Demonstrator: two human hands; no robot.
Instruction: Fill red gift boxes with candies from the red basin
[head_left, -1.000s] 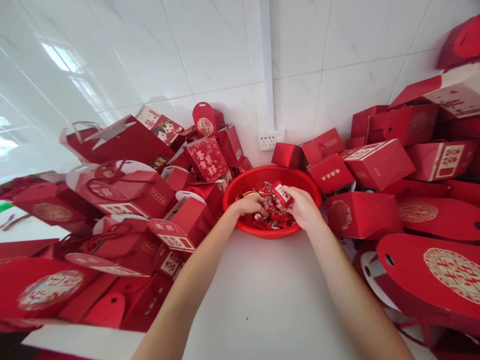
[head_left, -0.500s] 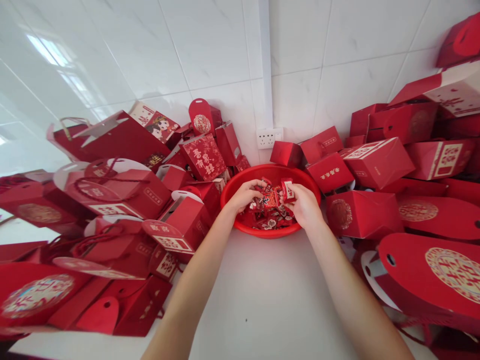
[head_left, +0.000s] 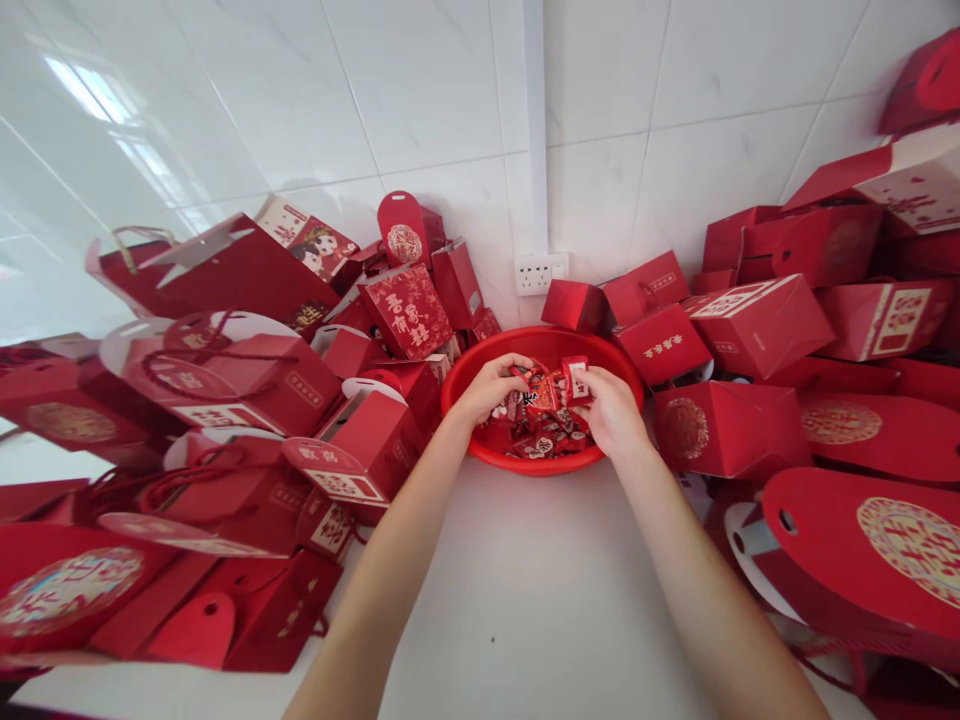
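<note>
A round red plastic basin stands against the wall, with several red wrapped candies lying in it. Over its left side, my left hand has its fingers curled, and a small red wrapped candy shows between thumb and fingertips. My right hand reaches over the right side and pinches a red-and-white candy packet. An orange-red packet lies between the two hands; whether either hand touches it I cannot tell.
Red gift boxes with cord handles are piled on the left of the white table. More red boxes crowd the right side. Behind the basin, a wall socket sits low on the tiled wall.
The red-and-white packet in my right hand has turned to show more of its face. My left fingers have closed in a little and lifted slightly. The boxes stay where they were.
</note>
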